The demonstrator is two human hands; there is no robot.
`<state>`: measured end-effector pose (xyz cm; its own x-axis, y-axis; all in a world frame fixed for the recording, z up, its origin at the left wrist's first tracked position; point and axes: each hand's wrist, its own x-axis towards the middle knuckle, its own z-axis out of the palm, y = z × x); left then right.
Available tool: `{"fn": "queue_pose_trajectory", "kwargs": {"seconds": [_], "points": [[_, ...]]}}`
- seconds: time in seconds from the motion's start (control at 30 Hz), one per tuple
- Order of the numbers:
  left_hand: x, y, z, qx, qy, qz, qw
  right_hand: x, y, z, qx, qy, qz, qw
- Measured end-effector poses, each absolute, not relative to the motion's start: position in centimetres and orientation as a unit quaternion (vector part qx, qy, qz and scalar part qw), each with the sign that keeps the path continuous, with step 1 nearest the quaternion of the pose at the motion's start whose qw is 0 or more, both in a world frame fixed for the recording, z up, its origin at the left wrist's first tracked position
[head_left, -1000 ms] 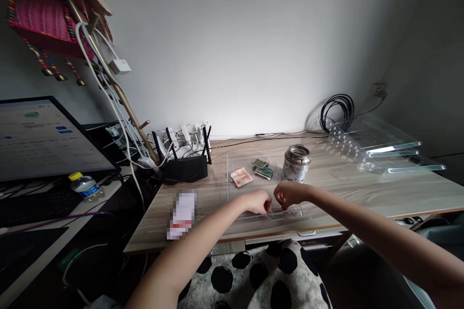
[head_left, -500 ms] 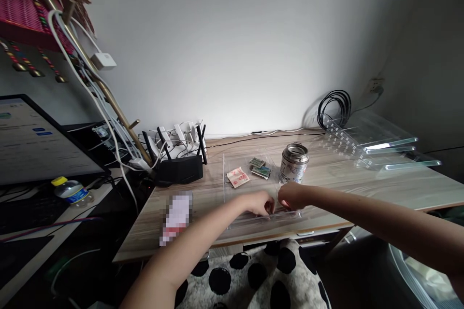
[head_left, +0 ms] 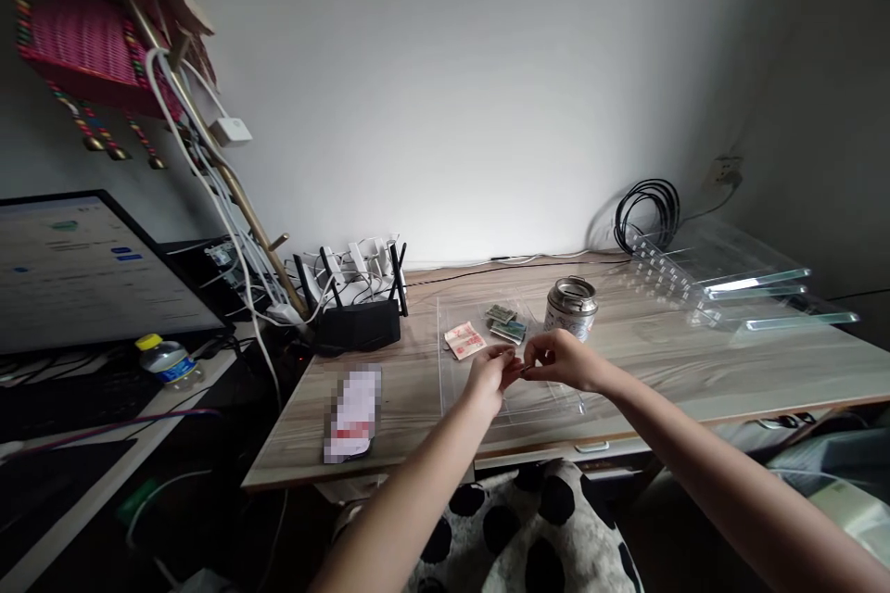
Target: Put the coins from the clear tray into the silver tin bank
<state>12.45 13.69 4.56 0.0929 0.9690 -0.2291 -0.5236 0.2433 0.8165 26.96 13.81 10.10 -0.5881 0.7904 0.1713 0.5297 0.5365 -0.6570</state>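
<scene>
My left hand (head_left: 490, 370) and my right hand (head_left: 560, 359) are raised a little above a clear plastic sheet (head_left: 459, 389) on the wooden desk (head_left: 667, 371). Their fingertips meet in a pinch on something small and thin that I cannot make out. Just behind them lie a red-and-white folded note (head_left: 464, 339) and a small pile of green notes (head_left: 505, 322). A silver tin can (head_left: 569, 307) with a slotted lid stands behind my right hand.
A black router (head_left: 356, 315) with a power strip sits at the desk's back left. A blurred white packet (head_left: 353, 412) lies front left. Clear acrylic shelves (head_left: 730, 287) and a coiled black cable (head_left: 646, 208) fill the back right. A monitor (head_left: 76, 269) and bottle (head_left: 167, 359) stand left.
Both hands have lifted from the near edge of the clear sheet and moved toward the notes, still pinched together.
</scene>
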Motion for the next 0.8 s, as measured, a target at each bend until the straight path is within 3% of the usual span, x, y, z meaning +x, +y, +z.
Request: {"fn": "queue_pose_trajectory", "kwargs": {"seconds": [0.2, 0.4, 0.57, 0.8], "points": [[13.7, 12.4, 3.5, -0.021, 0.302, 0.605, 0.736, 24.7, 12.6, 9.1, -0.418, -0.859, 0.195, 0.221], [13.6, 11.5, 3.7, -0.048, 0.275, 0.594, 0.754, 31.2, 18.2, 13.0, -0.524, -0.775, 0.018, 0.353], [13.9, 11.6, 3.4, -0.029, 0.277, 0.596, 0.753, 35.7, 23.2, 14.2, -0.615, -0.756, -0.033, 0.221], [14.0, 11.8, 3.3, 0.025, 0.282, 0.611, 0.739, 34.8, 23.5, 12.6, -0.666, -0.714, 0.011, 0.218]]}}
